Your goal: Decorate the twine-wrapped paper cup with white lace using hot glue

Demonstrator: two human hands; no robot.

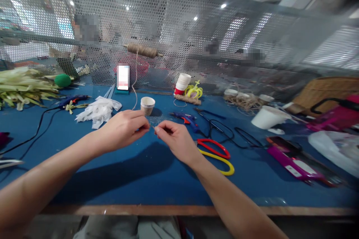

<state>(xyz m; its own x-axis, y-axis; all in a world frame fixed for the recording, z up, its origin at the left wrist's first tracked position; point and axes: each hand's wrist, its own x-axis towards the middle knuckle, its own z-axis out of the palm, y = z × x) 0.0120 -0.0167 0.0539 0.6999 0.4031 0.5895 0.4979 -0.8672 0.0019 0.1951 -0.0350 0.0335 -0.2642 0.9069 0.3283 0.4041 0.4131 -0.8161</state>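
My left hand and my right hand hover over the blue table, fingertips nearly meeting. Each is closed in a pinch between thumb and fingers. Whatever they pinch is too small to make out; a thin, faint bit shows between the fingertips. Just beyond my left fingers stands a small paper cup with a pale rim. To the right of my right hand lie scissors with one red and one yellow handle, their blades partly hidden behind the hand. A blue glue gun rests behind that hand.
White strips are heaped at left, near another glue gun and pale husks. A twine roll hangs on the mesh panel above a phone. At right are a white cup, a magenta device and black cables.
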